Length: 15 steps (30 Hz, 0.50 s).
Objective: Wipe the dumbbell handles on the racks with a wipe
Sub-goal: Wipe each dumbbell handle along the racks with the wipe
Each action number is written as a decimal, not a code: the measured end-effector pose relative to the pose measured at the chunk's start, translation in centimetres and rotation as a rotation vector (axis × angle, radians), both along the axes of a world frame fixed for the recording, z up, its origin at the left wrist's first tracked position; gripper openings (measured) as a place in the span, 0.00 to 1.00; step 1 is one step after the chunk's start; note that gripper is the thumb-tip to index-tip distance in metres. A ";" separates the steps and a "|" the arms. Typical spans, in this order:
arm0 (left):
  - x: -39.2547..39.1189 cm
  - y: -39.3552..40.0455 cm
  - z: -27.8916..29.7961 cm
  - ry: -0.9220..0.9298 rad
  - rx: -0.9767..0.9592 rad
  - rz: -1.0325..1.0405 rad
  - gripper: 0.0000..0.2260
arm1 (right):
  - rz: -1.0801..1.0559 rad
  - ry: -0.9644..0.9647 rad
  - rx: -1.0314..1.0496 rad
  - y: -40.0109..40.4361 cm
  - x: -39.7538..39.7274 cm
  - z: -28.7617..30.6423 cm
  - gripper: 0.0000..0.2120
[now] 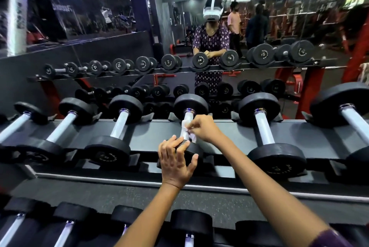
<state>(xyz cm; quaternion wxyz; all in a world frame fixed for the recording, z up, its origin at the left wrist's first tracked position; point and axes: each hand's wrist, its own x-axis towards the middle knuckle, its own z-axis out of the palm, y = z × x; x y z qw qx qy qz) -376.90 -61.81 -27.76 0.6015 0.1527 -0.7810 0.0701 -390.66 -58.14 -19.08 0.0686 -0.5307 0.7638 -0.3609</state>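
A black dumbbell with a silver handle (188, 116) lies in the middle of the upper rack shelf (151, 133). My right hand (201, 129) pinches a crumpled white wipe (187, 132) against the handle's near half. My left hand (175, 160) rests with straight, spread fingers on the dumbbell's near black head (194, 152), covering most of it. The far head (190, 103) is fully in sight.
More dumbbells lie on the same shelf: several to the left (117, 127) and two bigger ones to the right (265, 131). A lower shelf of dumbbells (189, 226) runs along the bottom. A wall mirror (259, 17) behind the rack reflects people and red gym machines.
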 end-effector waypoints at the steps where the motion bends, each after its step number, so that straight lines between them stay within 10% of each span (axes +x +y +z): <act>1: -0.2 -0.1 0.0 0.008 -0.007 -0.001 0.18 | 0.036 -0.012 0.022 0.5 0.2 -0.1 0.07; 10: -0.5 -0.5 -0.2 0.032 -0.012 -0.033 0.18 | -0.083 -0.249 -0.130 -0.1 -0.7 0.1 0.03; 15: -0.4 -0.7 -0.3 0.032 -0.014 -0.039 0.18 | 0.102 -0.333 0.030 1.7 0.8 -2.8 0.19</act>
